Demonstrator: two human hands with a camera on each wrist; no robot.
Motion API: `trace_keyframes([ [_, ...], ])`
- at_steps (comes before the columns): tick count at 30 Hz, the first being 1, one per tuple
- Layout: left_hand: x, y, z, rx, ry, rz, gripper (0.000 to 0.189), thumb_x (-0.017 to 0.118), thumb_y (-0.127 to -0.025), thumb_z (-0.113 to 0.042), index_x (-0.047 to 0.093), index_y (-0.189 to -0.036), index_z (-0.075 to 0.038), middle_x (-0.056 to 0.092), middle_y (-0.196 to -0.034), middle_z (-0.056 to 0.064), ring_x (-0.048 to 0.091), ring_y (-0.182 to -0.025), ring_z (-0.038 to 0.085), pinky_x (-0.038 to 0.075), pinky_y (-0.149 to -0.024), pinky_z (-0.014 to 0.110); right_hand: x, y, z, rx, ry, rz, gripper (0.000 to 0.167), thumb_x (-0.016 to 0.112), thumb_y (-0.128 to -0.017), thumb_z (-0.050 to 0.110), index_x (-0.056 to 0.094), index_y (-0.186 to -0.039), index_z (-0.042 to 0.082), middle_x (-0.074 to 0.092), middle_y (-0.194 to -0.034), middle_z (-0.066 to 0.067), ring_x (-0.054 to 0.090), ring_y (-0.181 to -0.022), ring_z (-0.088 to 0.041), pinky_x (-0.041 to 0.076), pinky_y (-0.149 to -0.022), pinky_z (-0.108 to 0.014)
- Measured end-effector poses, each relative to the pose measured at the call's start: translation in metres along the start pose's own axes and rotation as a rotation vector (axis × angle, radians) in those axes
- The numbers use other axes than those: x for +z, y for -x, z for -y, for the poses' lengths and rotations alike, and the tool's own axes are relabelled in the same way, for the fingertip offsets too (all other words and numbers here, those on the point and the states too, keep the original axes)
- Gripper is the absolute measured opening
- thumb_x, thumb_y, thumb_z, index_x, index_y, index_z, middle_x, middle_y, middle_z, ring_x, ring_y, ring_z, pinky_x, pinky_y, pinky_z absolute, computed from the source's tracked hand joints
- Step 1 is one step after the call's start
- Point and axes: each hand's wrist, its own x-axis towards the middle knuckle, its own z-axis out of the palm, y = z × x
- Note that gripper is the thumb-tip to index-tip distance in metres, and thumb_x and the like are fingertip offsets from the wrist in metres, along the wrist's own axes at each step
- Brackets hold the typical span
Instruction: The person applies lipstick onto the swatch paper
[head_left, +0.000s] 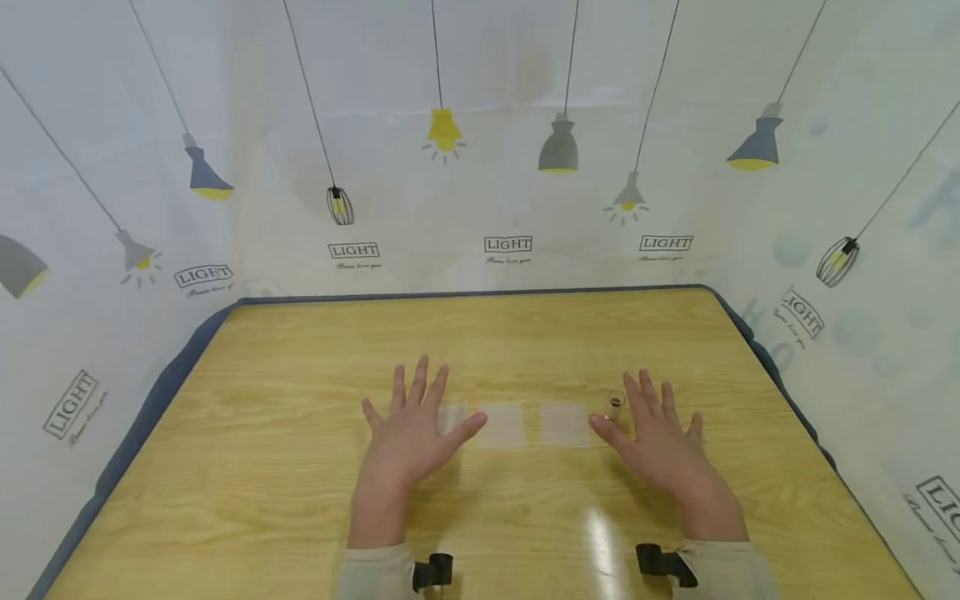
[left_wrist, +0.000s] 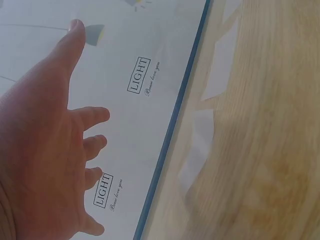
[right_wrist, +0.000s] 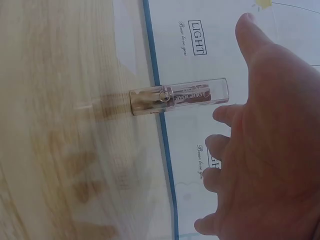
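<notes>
My left hand (head_left: pixel 407 440) is held over the table with its fingers spread and nothing in it. Beside and partly behind it lie pale square sheets (head_left: pixel 501 425) in a row; one curls up a little in the left wrist view, a white sheet (left_wrist: pixel 197 147). My right hand (head_left: pixel 666 446) is also spread and holds nothing. Close to its thumb and index finger stands a small clear lip gloss tube (head_left: pixel 614 406), upright on the table. In the right wrist view the tube (right_wrist: pixel 192 95) shows a dark-tinted part with lettering, apart from the fingers.
The wood-grain table (head_left: pixel 262 467) has a dark blue edge (head_left: pixel 480 293) at the back and sides. A white cloth wall (head_left: pixel 420 250) printed with lamps and the word LIGHT surrounds it. Black bands (head_left: pixel 433 572) sit at both sleeve cuffs.
</notes>
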Motion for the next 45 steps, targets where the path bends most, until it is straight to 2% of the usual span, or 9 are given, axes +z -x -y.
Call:
trace_keyframes([
  [9, 0.003, -0.003, -0.006, 0.044, 0.018, -0.005, 0.100, 0.047, -0.094, -0.086, 0.014, -0.172, -0.032, -0.007, -0.181, -0.005, -0.014, -0.168, 0.033, -0.006, -0.119, 0.088, 0.000, 0.001, -0.003, 0.010, 0.021, -0.011, 0.104, 0.041, -0.102, 0.078, -0.003, -0.173, 0.016, -0.007, -0.179, -0.021, -0.008, -0.161, -0.058, -0.008, -0.111, -0.093],
  [12, 0.003, -0.003, -0.010, 0.080, 0.035, -0.024, 0.096, 0.050, -0.096, -0.082, 0.019, -0.172, -0.030, -0.005, -0.181, -0.004, -0.013, -0.168, 0.030, -0.006, -0.120, 0.087, -0.001, 0.000, -0.003, 0.009, 0.011, -0.008, 0.105, 0.042, -0.101, 0.079, -0.003, -0.173, 0.016, -0.005, -0.179, -0.022, -0.007, -0.161, -0.057, -0.008, -0.112, -0.092],
  [16, 0.005, -0.007, -0.020, 0.161, 0.051, -0.078, 0.087, 0.054, -0.101, -0.071, 0.029, -0.170, -0.025, 0.007, -0.182, 0.003, -0.003, -0.169, 0.032, 0.000, -0.121, 0.087, -0.001, 0.000, -0.006, 0.009, -0.025, 0.012, 0.109, 0.048, -0.100, 0.078, -0.002, -0.173, 0.014, -0.002, -0.179, -0.024, -0.004, -0.161, -0.059, -0.006, -0.113, -0.092],
  [23, 0.016, -0.017, -0.054, 0.312, 0.073, -0.108, 0.072, 0.057, -0.106, -0.058, 0.040, -0.165, -0.021, 0.025, -0.178, 0.010, 0.019, -0.167, 0.036, 0.018, -0.126, 0.079, 0.001, -0.002, -0.017, -0.008, -0.073, 0.086, 0.108, 0.060, -0.100, 0.068, 0.010, -0.171, 0.004, 0.003, -0.174, -0.036, 0.001, -0.156, -0.066, 0.003, -0.116, -0.090],
  [27, 0.025, -0.025, -0.080, 0.409, 0.115, -0.108, 0.064, 0.060, -0.107, -0.052, 0.048, -0.161, -0.021, 0.038, -0.172, 0.010, 0.033, -0.161, 0.035, 0.032, -0.129, 0.064, 0.002, -0.006, -0.021, -0.039, -0.102, 0.081, 0.092, 0.062, -0.104, 0.057, 0.023, -0.167, 0.003, 0.006, -0.172, -0.040, 0.002, -0.156, -0.066, 0.006, -0.117, -0.089],
  [32, 0.036, -0.035, -0.111, 0.484, 0.132, -0.043, 0.048, 0.063, -0.108, -0.041, 0.060, -0.152, -0.022, 0.057, -0.159, 0.005, 0.052, -0.150, 0.028, 0.048, -0.122, 0.047, 0.002, -0.011, -0.027, -0.080, -0.154, 0.095, 0.071, 0.066, -0.106, 0.040, 0.036, -0.161, 0.005, 0.009, -0.169, -0.044, 0.006, -0.156, -0.067, 0.013, -0.117, -0.088],
  [36, 0.049, -0.045, -0.130, 0.484, 0.171, 0.001, 0.042, 0.064, -0.108, -0.035, 0.063, -0.149, -0.024, 0.064, -0.153, 0.000, 0.059, -0.144, 0.023, 0.051, -0.119, 0.042, 0.003, -0.015, -0.030, -0.110, -0.193, 0.087, 0.062, 0.066, -0.107, 0.031, 0.042, -0.157, 0.004, 0.011, -0.170, -0.043, 0.018, -0.155, -0.065, 0.025, -0.120, -0.082],
  [39, 0.060, -0.053, -0.139, 0.462, 0.205, 0.019, 0.041, 0.065, -0.107, -0.034, 0.064, -0.148, -0.027, 0.064, -0.152, -0.002, 0.059, -0.143, 0.019, 0.052, -0.118, 0.038, 0.004, -0.018, -0.033, -0.112, -0.215, 0.089, 0.060, 0.064, -0.108, 0.031, 0.043, -0.157, 0.004, 0.011, -0.171, -0.040, 0.021, -0.155, -0.063, 0.027, -0.121, -0.079],
  [45, 0.079, -0.060, -0.151, 0.441, 0.273, 0.019, 0.037, 0.067, -0.106, -0.031, 0.069, -0.142, -0.024, 0.068, -0.147, -0.001, 0.066, -0.135, 0.018, 0.057, -0.111, 0.034, 0.007, -0.022, -0.043, -0.094, -0.254, 0.114, 0.063, 0.061, -0.109, 0.037, 0.042, -0.162, 0.010, 0.007, -0.174, -0.035, 0.003, -0.160, -0.061, 0.008, -0.123, -0.082],
])
